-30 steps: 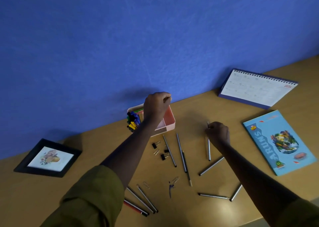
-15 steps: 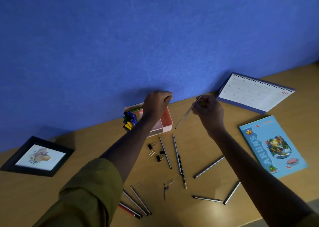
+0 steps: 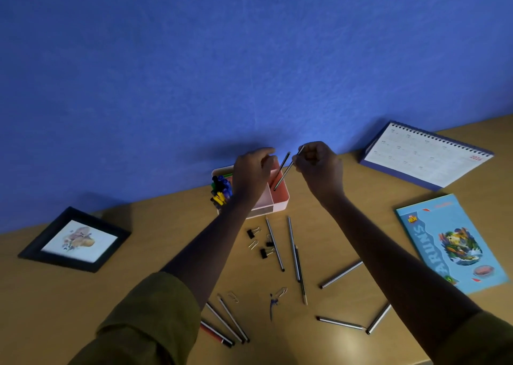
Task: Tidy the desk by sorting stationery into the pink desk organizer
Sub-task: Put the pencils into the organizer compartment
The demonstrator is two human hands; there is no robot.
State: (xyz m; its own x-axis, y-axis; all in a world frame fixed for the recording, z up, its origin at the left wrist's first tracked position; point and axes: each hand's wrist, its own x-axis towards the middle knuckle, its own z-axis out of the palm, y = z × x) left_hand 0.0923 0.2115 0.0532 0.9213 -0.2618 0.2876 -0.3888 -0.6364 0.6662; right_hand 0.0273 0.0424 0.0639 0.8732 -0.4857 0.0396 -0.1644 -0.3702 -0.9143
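Note:
The pink desk organizer (image 3: 281, 204) stands against the blue wall, with coloured markers (image 3: 221, 187) in its left compartment. My left hand (image 3: 251, 171) hovers over it, fingers loosely apart and holding nothing. Just right of those fingers a pencil (image 3: 283, 164) leans in the right compartment. My right hand (image 3: 319, 167) pinches a second silver pencil (image 3: 283, 176) whose lower tip dips into that same compartment. Several loose pencils (image 3: 274, 244) lie on the desk below, with binder clips (image 3: 251, 233) and paper clips (image 3: 253, 244) beside them.
A black picture frame (image 3: 75, 239) lies at the left. A desk calendar (image 3: 424, 156) stands at the back right, and a blue book (image 3: 449, 242) lies in front of it. More pens (image 3: 226, 323) rest near the desk's front edge.
My right hand picked a pencil off the desk and carried it up and left over the organizer. My left hand's fingers loosened, and a pencil now leans in the compartment.

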